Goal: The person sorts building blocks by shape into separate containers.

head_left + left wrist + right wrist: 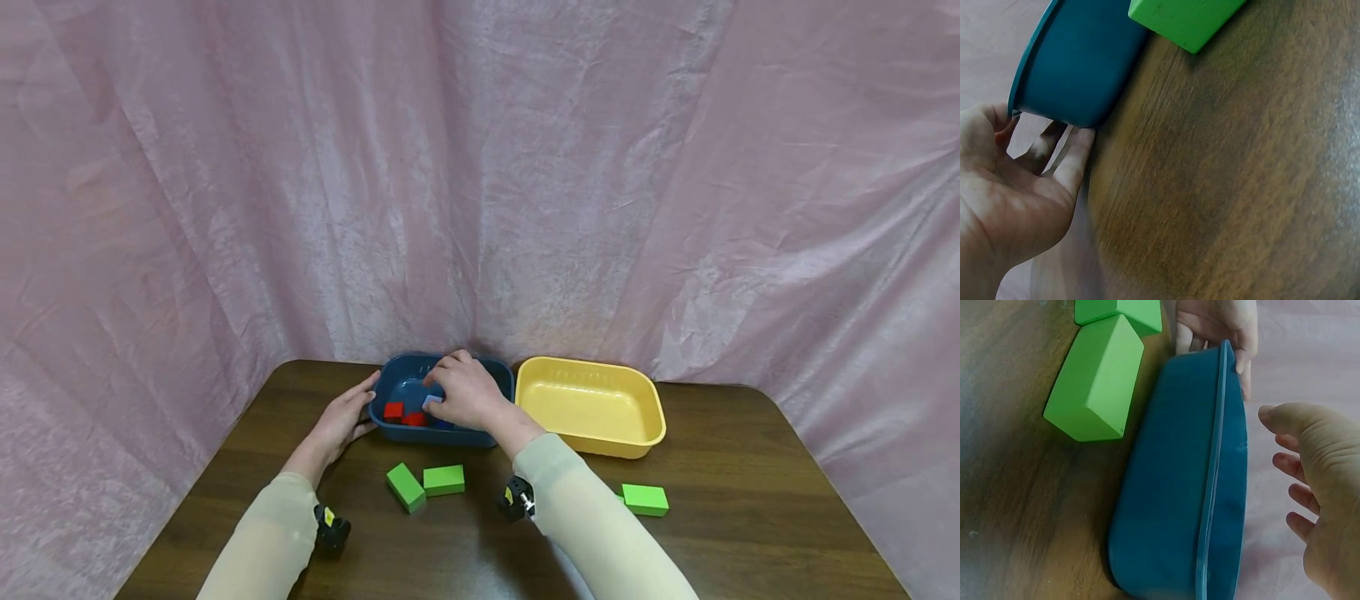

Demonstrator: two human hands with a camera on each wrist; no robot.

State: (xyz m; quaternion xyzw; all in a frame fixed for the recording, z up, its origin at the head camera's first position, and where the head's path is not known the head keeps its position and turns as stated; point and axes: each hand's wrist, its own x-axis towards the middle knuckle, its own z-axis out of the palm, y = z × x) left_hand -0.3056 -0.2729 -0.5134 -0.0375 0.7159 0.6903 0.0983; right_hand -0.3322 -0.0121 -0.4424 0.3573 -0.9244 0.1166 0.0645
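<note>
My left hand (343, 421) grips the left end of a blue bin (442, 437), with a digit over the rim and other fingers against the outer wall, as the left wrist view also shows. Over the bin hovers my right hand (468, 396); in the right wrist view its thumb and loosely bent fingers (1302, 497) stand apart with nothing visible between them. Just below it in the head view is a light blue block (431, 402). Red blocks (393, 411) and part of a dark blue block (444, 425) show inside the bin, partly hidden by its front wall.
A yellow bin (592, 404) stands right of the blue one. Two green blocks (406, 487) (444, 480) lie in front of the blue bin. Another green block (645, 499) lies at the right, beside one mostly hidden by my right sleeve. A pink curtain (480, 183) hangs behind the table.
</note>
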